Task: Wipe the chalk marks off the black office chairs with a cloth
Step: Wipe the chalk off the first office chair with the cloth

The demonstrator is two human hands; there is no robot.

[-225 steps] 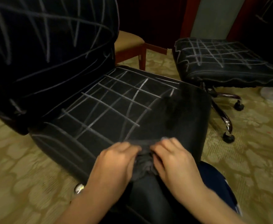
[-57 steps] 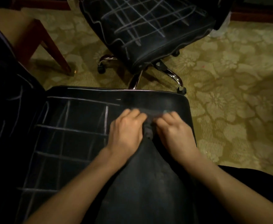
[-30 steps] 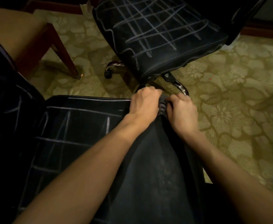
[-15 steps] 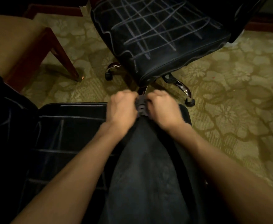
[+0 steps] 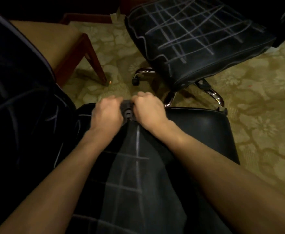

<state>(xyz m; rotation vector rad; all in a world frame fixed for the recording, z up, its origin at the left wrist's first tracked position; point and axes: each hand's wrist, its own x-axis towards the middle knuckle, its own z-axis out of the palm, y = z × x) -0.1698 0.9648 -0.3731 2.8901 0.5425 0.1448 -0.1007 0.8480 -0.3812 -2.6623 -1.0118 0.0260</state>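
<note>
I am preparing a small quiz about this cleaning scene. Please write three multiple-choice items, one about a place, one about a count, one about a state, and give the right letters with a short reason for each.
1. Where is the dark cloth?
A. on the carpet
B. bunched between both hands at the far edge of the near seat
C. on the wooden chair

2. How many black office chair seats show?
A. one
B. two
C. four

3. What is the state of the far seat?
A. wiped clean
B. covered by a cloth
C. crossed with chalk lines

Answers: 1 B, the left hand and right hand grip it there. 2 B, one near, one far. 3 C, pale lines criss-cross it.
</note>
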